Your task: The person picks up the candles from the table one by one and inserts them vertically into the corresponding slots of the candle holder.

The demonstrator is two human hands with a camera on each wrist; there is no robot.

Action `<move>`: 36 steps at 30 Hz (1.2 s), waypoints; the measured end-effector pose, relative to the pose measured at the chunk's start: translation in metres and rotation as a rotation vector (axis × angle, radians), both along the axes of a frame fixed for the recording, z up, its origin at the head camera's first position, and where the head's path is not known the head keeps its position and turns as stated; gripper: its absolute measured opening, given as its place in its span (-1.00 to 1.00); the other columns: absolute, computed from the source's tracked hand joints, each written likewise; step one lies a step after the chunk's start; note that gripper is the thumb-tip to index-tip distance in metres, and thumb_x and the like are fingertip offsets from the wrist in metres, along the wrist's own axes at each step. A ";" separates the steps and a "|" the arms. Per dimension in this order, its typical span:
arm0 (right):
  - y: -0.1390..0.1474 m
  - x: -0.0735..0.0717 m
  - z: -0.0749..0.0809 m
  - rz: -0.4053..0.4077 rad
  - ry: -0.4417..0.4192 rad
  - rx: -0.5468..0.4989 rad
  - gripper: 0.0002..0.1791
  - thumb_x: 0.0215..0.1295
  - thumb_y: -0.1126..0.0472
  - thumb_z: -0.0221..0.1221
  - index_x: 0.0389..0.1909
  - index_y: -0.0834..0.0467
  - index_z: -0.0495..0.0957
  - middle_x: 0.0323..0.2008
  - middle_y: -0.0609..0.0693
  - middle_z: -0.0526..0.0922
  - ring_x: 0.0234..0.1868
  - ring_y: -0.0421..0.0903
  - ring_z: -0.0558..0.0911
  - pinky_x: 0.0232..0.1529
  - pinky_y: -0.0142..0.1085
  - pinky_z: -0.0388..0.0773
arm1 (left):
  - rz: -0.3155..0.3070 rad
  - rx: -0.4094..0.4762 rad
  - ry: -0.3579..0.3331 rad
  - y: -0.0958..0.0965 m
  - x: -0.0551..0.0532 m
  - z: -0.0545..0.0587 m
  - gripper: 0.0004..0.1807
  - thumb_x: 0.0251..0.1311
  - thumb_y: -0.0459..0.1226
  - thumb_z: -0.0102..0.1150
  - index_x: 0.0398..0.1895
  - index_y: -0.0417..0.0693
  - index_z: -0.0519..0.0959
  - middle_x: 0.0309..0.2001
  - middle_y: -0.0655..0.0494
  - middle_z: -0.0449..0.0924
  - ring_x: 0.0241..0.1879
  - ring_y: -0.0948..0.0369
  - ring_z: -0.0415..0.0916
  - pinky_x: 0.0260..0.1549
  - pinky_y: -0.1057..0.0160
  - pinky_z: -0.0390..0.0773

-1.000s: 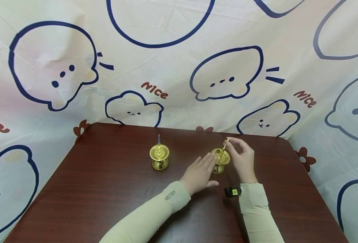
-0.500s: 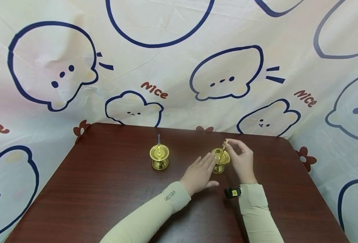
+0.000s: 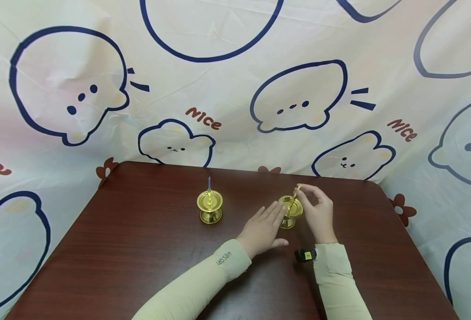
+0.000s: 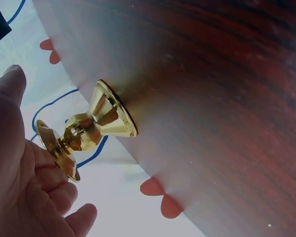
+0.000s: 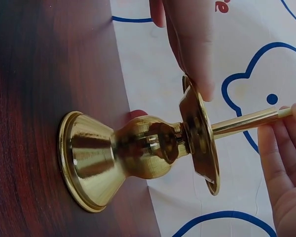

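Note:
On the right of the table stands a shiny gold candle holder, with a round dish and a flared foot. My right hand pinches a thin pale yellow candle at the top of the holder's slim gold tube; only a short pale length shows between tube and fingertips. My left hand, fingers straight, touches the left rim of the dish. To the left, a matching gold candle holder stands upright with a thin blue candle in it.
The dark brown wooden table has its back edge against a pale cartoon-printed cloth. A black device with a yellow-green patch sits at my right wrist.
My right hand has come down slightly, and the pale yellow candle has sunk lower into the holder's tube. The left hand and the other candle holder stay where they were.

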State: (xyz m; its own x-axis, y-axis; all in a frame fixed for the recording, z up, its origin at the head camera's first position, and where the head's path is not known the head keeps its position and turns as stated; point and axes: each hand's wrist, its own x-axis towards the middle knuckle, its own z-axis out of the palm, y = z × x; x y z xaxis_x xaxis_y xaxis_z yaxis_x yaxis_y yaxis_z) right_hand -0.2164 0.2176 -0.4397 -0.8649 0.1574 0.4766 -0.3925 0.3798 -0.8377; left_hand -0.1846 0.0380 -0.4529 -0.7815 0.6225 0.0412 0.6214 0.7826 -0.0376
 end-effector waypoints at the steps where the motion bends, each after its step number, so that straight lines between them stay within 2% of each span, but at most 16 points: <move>1: 0.000 0.000 0.000 0.000 0.001 -0.001 -0.78 0.40 0.15 0.29 -0.03 0.16 0.71 -0.16 0.06 0.77 -0.14 -0.30 0.66 -0.09 -0.54 0.54 | 0.001 -0.003 0.001 0.000 0.000 0.000 0.01 0.35 0.33 -0.04 0.63 -0.10 0.00 0.63 0.03 -0.06 0.60 0.13 -0.13 0.49 0.10 0.09; 12: 0.001 0.000 -0.004 -0.001 0.007 0.013 -0.77 0.42 0.13 0.27 -0.04 0.17 0.70 -0.17 0.07 0.76 -0.15 -0.29 0.66 -0.09 -0.54 0.54 | 0.001 -0.010 0.015 0.001 0.001 -0.002 0.02 0.34 0.35 -0.04 0.63 -0.09 0.02 0.63 0.03 -0.06 0.60 0.13 -0.12 0.49 0.11 0.11; 24: -0.002 -0.001 -0.008 -0.037 -0.026 0.021 -0.80 0.41 0.28 0.26 -0.02 0.26 0.67 -0.13 0.16 0.75 -0.15 -0.35 0.61 -0.09 -0.61 0.49 | -0.004 -0.012 0.030 0.000 0.001 0.000 0.03 0.34 0.35 -0.04 0.63 -0.11 0.02 0.62 0.01 -0.05 0.60 0.12 -0.12 0.49 0.09 0.12; 36: -0.002 0.001 -0.005 -0.025 -0.006 0.021 -0.80 0.41 0.24 0.28 -0.03 0.23 0.69 -0.13 0.13 0.76 -0.17 -0.32 0.63 -0.13 -0.57 0.52 | -0.006 -0.022 0.034 -0.001 0.001 -0.001 0.02 0.34 0.35 -0.04 0.63 -0.11 0.03 0.62 0.01 -0.05 0.60 0.12 -0.12 0.49 0.10 0.12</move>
State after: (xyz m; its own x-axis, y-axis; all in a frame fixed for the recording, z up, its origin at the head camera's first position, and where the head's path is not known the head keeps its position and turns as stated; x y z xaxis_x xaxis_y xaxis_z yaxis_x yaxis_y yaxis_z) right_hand -0.2149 0.2151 -0.4446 -0.8635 0.1692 0.4750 -0.3776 0.4073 -0.8316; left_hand -0.1838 0.0373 -0.4535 -0.7761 0.6283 0.0537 0.6243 0.7775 -0.0757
